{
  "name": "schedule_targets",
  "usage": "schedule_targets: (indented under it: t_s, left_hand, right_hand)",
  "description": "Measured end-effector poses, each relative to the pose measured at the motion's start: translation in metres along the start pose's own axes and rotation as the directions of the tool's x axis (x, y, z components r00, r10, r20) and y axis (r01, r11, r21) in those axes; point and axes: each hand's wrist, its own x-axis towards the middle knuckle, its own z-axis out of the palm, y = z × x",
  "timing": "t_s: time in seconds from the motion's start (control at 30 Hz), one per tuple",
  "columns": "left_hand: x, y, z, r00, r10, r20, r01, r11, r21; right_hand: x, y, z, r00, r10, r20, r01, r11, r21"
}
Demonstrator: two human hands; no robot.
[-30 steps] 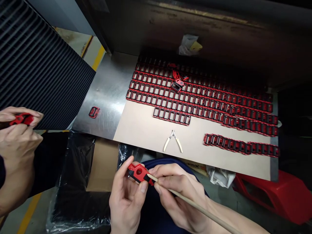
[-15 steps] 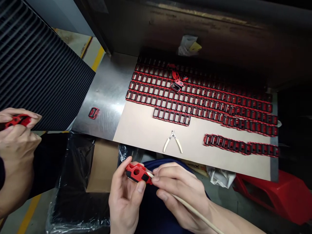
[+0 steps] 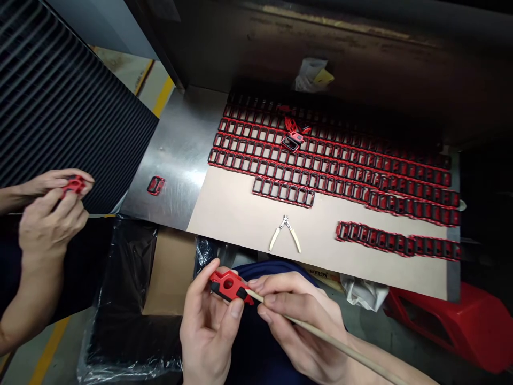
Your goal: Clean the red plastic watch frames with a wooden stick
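Between its thumb and fingers, my left hand [image 3: 210, 326] grips a red plastic part [image 3: 231, 284] with black pads and a round hole. My right hand [image 3: 300, 315] is closed on a thin pale wooden stick [image 3: 324, 338], held like a pencil. The stick's tip touches the part, or nearly so, by the black pad at its right end. Both hands are just in front of the table's near edge. Beyond them, pale-handled nippers [image 3: 285, 234] lie spread on the table.
Rows of red and black frames [image 3: 276, 170] cover the cardboard sheet [image 3: 228, 206], with several loose pieces on top. One more red part [image 3: 156, 185] rests on the bare metal tabletop [image 3: 168, 149]. At left, a co-worker's hands [image 3: 56, 214] hold a similar part. Below stands a bag-lined box [image 3: 132, 321].
The stick has tilted slightly and its tip shows more clearly at the part's right end. The co-worker's hands have moved right, further into view, with their part.
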Motion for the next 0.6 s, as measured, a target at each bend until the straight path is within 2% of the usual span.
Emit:
schedule_targets:
  t_s: [0.2, 0.37, 0.53, 0.6]
  left_hand:
    - [0.0012, -0.0041, 0.0006, 0.999, 0.044, 0.014, -0.044, 0.999, 0.031]
    - [-0.0002, -0.0005, 0.0027, 0.999, -0.018, 0.051, 0.018, 1.0, 0.004]
    - [0.0017, 0.0008, 0.0031, 0.995, -0.09, 0.04, 0.091, 0.995, -0.034]
    - [0.0032, 0.0011, 0.0036, 0.994, -0.101, 0.03, 0.102, 0.994, -0.04]
  right_hand:
    - [0.0001, 0.0029, -0.0004, 1.0, 0.002, -0.001, -0.002, 0.999, -0.04]
    - [0.0039, 0.0029, -0.0029, 0.999, -0.027, -0.018, 0.026, 0.996, -0.085]
    - [0.0027, 0.0055, -0.0035, 0.998, -0.01, -0.056, 0.006, 0.997, -0.075]
    - [0.0028, 0.0101, -0.0048, 0.996, -0.046, -0.082, 0.035, 0.992, -0.125]
